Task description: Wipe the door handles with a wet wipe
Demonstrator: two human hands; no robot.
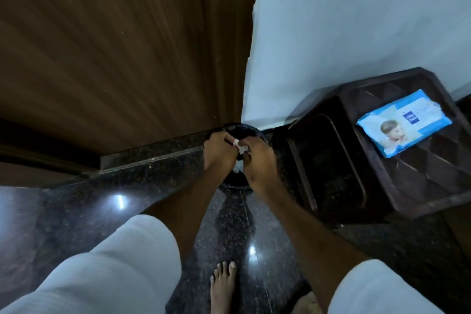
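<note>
Against the foot of the wooden door [114,46], a small round black bin [235,130] stands on the dark polished floor [127,186], something white inside. Over it, left hand [219,153] and right hand [257,163] pinch a crumpled wet wipe [238,146] between them. Right of them, a wipes pack [404,122] lies on a brown stool [356,160].

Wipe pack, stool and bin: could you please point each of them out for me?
Wipe pack [404,122]: head view, middle of its blue printed top.
Stool [328,160]: head view, its dark side panel facing the hands.
Bin [251,131]: head view, far black rim just beyond the hands.
</note>
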